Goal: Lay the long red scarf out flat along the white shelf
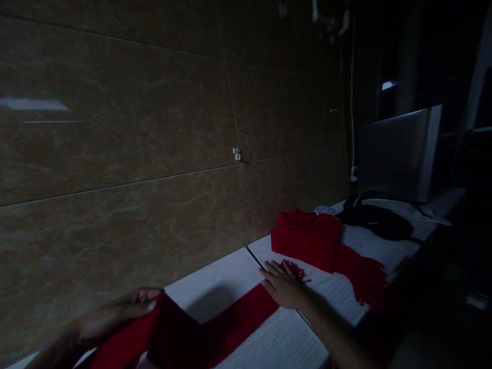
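Note:
A red scarf (238, 318) lies stretched along the white tabletop, its fringe showing just past my right hand (282, 284). That hand rests flat on the scarf near the fringed end, fingers spread. At the lower left my left hand (119, 312) pinches the scarf between thumb and fingers and holds this part raised off the table. The scarf's near end runs out of the bottom of the view. Beyond my right hand sits a second red scarf (307, 238), bunched and folded, with its fringed end trailing toward the table's front edge.
A black flat item (376, 221) and some cables lie behind the folded scarf. Farther back stands a grey panel like a monitor (395, 154). A tiled wall (154, 128) borders the white table (277, 333), with a small cat figure (237, 154) on it. The room is dark.

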`<state>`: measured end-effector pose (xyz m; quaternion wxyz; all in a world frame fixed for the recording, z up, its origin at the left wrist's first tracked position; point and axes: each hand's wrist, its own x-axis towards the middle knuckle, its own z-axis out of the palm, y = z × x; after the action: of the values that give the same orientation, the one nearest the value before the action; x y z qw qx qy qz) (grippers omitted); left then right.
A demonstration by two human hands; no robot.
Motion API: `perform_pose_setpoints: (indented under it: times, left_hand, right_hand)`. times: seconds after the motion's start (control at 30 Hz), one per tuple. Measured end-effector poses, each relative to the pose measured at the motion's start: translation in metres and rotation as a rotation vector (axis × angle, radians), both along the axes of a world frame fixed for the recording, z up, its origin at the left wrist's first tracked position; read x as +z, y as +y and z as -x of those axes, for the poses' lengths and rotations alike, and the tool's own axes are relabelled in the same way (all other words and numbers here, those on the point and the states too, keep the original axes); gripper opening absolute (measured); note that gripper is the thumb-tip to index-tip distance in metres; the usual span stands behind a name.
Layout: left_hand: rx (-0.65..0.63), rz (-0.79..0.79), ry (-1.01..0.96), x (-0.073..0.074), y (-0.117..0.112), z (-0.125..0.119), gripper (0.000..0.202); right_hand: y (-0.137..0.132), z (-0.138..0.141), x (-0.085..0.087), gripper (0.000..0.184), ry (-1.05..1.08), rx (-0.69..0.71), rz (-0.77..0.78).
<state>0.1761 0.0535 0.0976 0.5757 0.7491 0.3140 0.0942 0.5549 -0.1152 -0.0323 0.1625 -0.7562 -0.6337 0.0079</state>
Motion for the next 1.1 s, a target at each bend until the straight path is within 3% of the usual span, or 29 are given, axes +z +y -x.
perform_pose_setpoints:
  times: [0.07,0.23,0.4,0.57,0.7,0.87,1.0,1.1]
  left_hand:
    - [-0.07,0.162,-0.062,0.002,-0.003,-0.032,0.045]
    - [-0.218,0.227,-0.064,-0.012,-0.011,-0.112,0.045]
    - [-0.348,0.138,-0.024,-0.036,-0.026,-0.173,0.046]
    - [-0.399,-0.038,0.103,-0.072,-0.025,-0.198,0.052]
    - [-0.34,-0.202,0.154,-0.087,-0.009,-0.203,0.055]
    - [-0.213,-0.295,0.218,-0.082,0.005,-0.186,0.062]
    - [-0.152,-0.348,0.226,-0.074,-0.001,-0.134,0.069]
    - [-0.037,-0.561,0.224,-0.082,-0.002,-0.069,0.075]
  right_hand:
    - [-0.001,0.0,0.0,0.053,0.007,-0.002,-0.013]
    - [-0.002,0.0,-0.001,0.051,0.019,0.005,-0.042]
    - [-0.002,0.0,-0.002,0.05,0.03,0.0,-0.07]
    - [-0.005,0.0,-0.001,0.05,0.046,-0.005,-0.089]
    - [-0.004,0.0,-0.001,0.05,0.053,-0.006,-0.081]
    - [-0.003,-0.001,0.001,0.051,0.042,0.0,-0.055]
    - [-0.004,0.0,0.004,0.052,0.027,0.008,-0.044]
    - [-0.004,0.0,0.003,0.052,0.018,0.009,-0.041]
